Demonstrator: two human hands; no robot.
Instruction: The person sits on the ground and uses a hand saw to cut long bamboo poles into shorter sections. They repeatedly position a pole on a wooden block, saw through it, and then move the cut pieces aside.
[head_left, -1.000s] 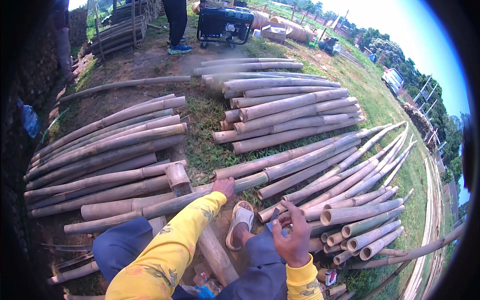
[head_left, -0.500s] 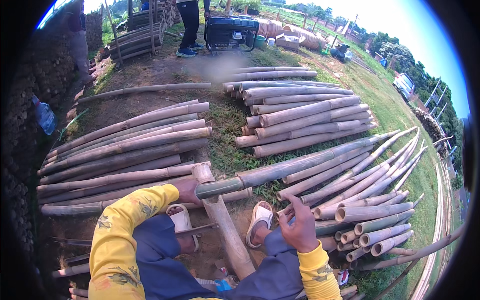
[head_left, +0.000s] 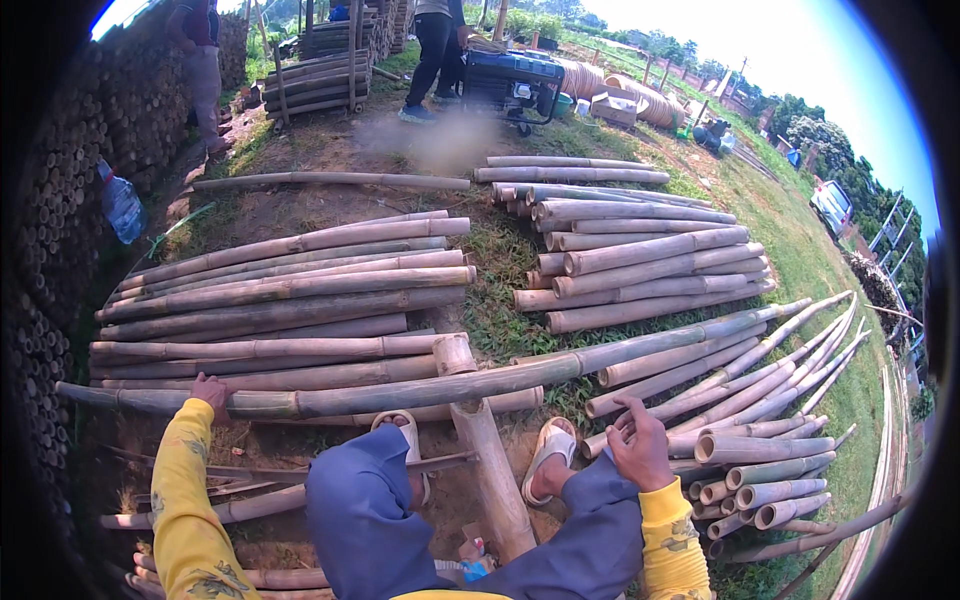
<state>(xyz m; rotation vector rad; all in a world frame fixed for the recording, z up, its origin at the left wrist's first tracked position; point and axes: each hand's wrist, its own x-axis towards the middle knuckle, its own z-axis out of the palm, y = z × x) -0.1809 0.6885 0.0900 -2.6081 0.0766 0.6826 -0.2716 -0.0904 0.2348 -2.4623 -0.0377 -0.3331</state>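
The left hand [head_left: 212,394] curls its fingers around the long pole [head_left: 430,393] near its left end, likely to steady it where it lies across the log [head_left: 492,480]. The right hand [head_left: 640,448] has bent fingers; I cannot tell if they hold anything.

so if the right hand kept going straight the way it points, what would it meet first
Likely the cut bamboo pole lying just beyond the right hand, near its open end. Depth is unclear, so the hand might pass above it.
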